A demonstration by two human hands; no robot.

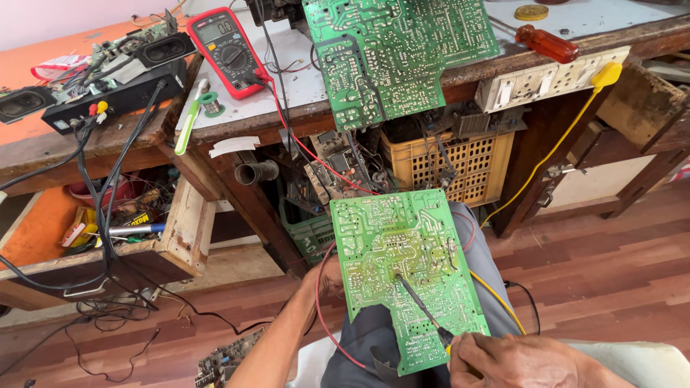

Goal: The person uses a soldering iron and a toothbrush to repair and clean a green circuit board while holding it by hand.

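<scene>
Head view, lower centre, left hand (329, 276) gripping green circuit board (402, 273) edge, right hand (514, 359) closed around probe (424, 310) touching board, red multimeter (228, 50) upper left.

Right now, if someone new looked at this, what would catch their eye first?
Probably the green circuit board on the person's lap, low in the middle, with the right hand pressing a probe to it and the left hand steadying its edge. Next, a second green board overhanging the bench above, and the red multimeter left of that.
</scene>
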